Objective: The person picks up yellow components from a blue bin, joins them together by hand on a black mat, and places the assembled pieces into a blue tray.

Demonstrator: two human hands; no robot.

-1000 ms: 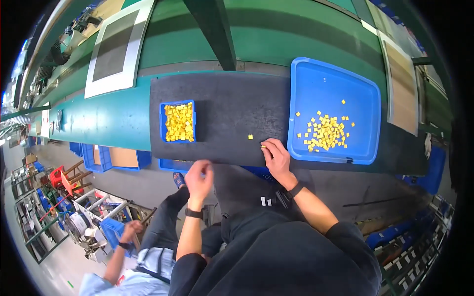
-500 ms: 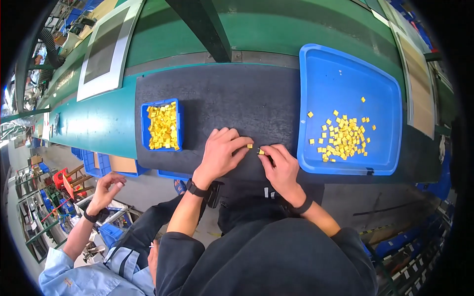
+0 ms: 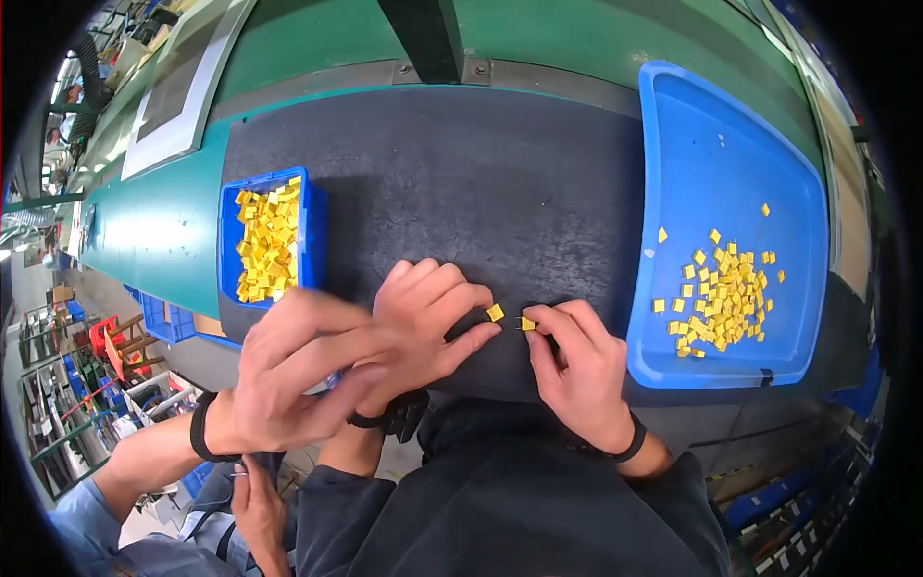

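Observation:
Over the black mat, my left hand has its thumb and forefinger closed around a small square yellow block. Just to its right, my right hand pinches a second yellow block with thin metal pins sticking out toward the left. A small gap separates the two blocks. A co-worker's hand, blurred by motion, reaches in from the left and covers part of my left wrist and the back of my left hand.
At the left stands a blue bin heaped with yellow blocks. A shallow blue tray on the right holds many more, loosely scattered. Under them lies the black mat on a green bench. A dark post rises at the back.
The co-worker's hand has come up from the lower left to beside my left hand. The view has moved closer to the mat. Both my hands keep their blocks.

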